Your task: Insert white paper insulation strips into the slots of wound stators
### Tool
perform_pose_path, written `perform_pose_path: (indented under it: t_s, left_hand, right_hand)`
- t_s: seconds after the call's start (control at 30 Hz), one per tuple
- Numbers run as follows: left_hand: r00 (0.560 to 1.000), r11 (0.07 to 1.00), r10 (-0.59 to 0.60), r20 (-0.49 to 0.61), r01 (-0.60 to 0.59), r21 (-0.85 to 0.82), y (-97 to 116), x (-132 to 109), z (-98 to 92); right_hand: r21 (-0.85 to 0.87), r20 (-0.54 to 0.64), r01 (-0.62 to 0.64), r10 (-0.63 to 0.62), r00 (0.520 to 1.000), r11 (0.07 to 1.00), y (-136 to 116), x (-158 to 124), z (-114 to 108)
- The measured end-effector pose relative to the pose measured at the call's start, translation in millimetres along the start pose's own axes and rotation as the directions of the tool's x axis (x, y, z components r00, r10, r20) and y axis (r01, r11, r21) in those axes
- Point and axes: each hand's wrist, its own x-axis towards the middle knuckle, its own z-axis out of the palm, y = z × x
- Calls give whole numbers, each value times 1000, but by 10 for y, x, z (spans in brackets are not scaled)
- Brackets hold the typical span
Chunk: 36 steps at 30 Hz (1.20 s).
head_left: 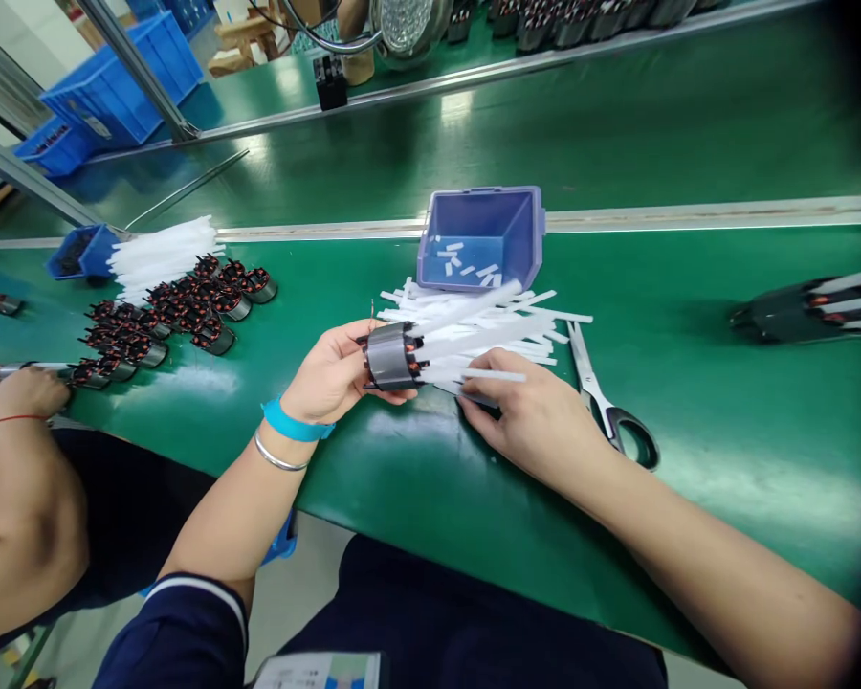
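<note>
My left hand (337, 373) is closed around a motor stator (388, 357), a dark grey cylinder with copper windings at its ends, lying sideways. White strips (488, 321) are heaped just beyond it; whether some are inside the stator I cannot tell. My right hand (531, 407) pinches one white strip (498, 375) between thumb and fingers, to the right of the stator. Scissors (603, 407) with black handles lie beside that hand, blades pointing away from me. Behind the heap stands a purple bin (484, 225) with a few short white pieces in it.
Several stators (158, 316) and a stack of white strips (162, 254) lie at the left, near a small blue bin (82, 251). A co-worker's hand (25, 392) is at the left edge. Another dark stator (796, 311) with strips lies right. A metal rail (689, 218) crosses the bench.
</note>
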Motion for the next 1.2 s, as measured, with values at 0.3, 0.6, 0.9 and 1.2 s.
perform_pose_path:
  t_s: [0.3, 0.6, 0.9, 1.2]
  left_hand:
    - [996, 987, 51, 76, -62, 151, -25, -26, -28]
    - [988, 997, -69, 137, 62, 56, -164, 35, -33]
    - [995, 994, -95, 39, 92, 63, -221, 62, -29]
    - [999, 997, -47, 20, 45, 58, -133, 48, -78]
  right_hand:
    - [106, -8, 9, -8, 1000, 994, 40, -7, -16]
    - [625, -120, -125, 254, 960, 770, 39, 59, -411]
    - [675, 89, -187, 173, 981, 714, 21, 57, -522]
    - [180, 350, -215, 142, 926, 960, -23, -36, -336]
